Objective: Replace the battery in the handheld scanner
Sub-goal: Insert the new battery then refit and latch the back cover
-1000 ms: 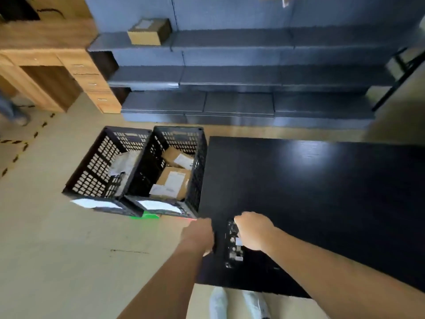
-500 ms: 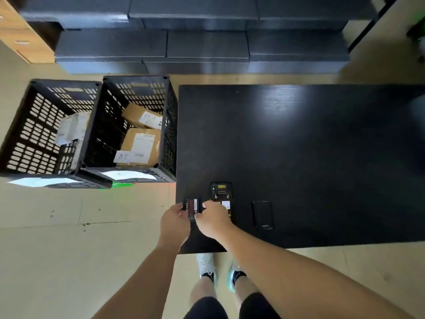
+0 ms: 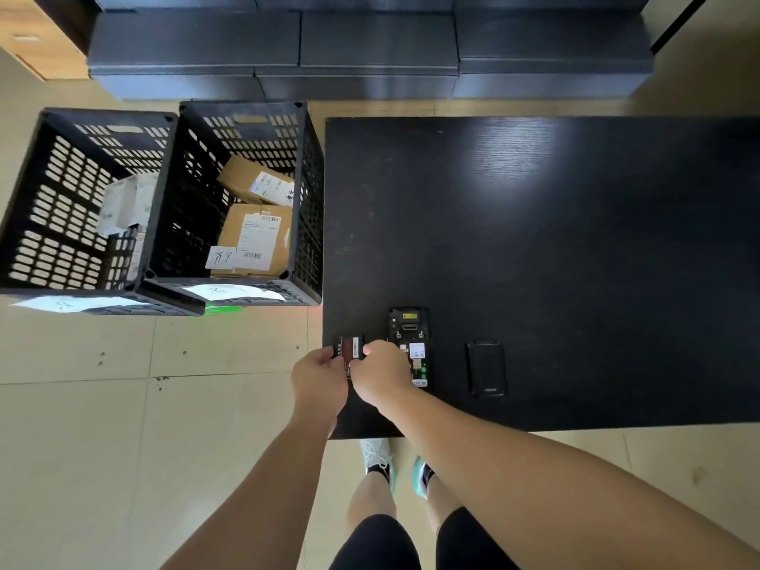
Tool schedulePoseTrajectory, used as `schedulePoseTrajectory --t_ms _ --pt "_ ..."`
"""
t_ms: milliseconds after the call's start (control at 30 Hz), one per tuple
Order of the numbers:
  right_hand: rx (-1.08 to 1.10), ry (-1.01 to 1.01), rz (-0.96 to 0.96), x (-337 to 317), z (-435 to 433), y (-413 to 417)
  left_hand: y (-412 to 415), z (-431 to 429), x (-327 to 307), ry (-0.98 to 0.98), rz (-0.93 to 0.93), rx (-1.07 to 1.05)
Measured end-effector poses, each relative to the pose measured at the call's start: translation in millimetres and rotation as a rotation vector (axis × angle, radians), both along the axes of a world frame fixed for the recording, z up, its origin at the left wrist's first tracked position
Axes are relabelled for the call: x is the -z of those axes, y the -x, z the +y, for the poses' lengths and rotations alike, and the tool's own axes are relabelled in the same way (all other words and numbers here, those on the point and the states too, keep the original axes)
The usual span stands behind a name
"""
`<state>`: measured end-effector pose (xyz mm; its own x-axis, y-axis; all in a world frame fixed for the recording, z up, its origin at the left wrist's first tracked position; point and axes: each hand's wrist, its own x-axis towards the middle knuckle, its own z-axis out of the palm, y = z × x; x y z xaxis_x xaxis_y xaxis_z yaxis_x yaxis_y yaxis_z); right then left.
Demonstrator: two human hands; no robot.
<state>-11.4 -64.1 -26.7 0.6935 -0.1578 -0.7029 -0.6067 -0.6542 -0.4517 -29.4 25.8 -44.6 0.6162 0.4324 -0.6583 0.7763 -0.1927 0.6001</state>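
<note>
While both hands [image 3: 349,374] pinch the battery [image 3: 351,349], fingers hide its lower half.

We cannot read the battery [image 3: 351,350] label; its near end is hidden behind the left hand [image 3: 320,382] and right hand [image 3: 380,376]. The right hand also covers the scanner [image 3: 410,347]'s near left corner. The worktop [image 3: 575,261] runs off the right edge. Parcel [image 3: 255,240] labels are too small to read.
</note>
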Motion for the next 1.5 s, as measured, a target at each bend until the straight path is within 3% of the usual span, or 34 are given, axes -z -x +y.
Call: schedulePoseTrajectory --t_ms 200,367,633,1033,1500 --pt "0.057 -0.061 -0.104 -7.8 -5.8 3.8 0.4 2.1 -5.7 0.052 -0.006 -0.131" --pt "0.135 -0.093 -0.184 -19.4 -30.1 11.0 2.3 -17.3 -21.6 0.092 -0.030 -0.112" --pt "0.221 -0.066 -0.148 -12.8 -84.1 42.5 24.3 -62.2 -14.9 0.216 0.031 -0.056" --pt "0.358 -0.061 -0.082 2.8 -96.0 45.4 22.9 -75.2 -5.4 0.136 0.035 -0.026" --pt "0.355 -0.016 -0.083 6.6 -96.2 39.4 20.9 -79.7 0.1 0.093 0.044 -0.076"
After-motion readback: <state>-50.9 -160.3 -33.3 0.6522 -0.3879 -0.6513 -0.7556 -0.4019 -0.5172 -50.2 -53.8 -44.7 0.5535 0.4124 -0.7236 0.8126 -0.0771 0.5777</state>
